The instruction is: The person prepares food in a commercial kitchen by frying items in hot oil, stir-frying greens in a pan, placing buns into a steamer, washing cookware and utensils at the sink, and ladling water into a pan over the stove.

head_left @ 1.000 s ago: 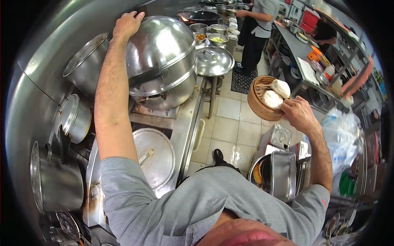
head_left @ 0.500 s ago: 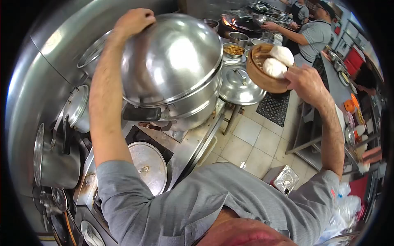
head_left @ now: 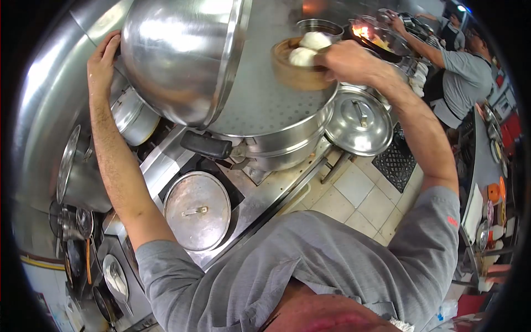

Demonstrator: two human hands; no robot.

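My left hand is closed on the top handle of a big domed steel lid, which it holds tilted up on its left edge. Beneath the lid's raised side, the steamer pot shows its perforated tray through steam. My right hand, slightly blurred, grips the rim of a round bamboo steamer basket. Two white buns sit in that basket. The basket is over the right part of the perforated tray; whether it touches the tray I cannot tell.
A flat round lid lies on the near stove, and another steel lid is right of the steamer. Flames rise at a wok beyond. A co-worker stands at the far right. Pots line the left wall.
My left hand has lifted and tilted the domed lid to the left, uncovering the perforated tray. My right hand has carried the bamboo basket leftward over the steamer pot.
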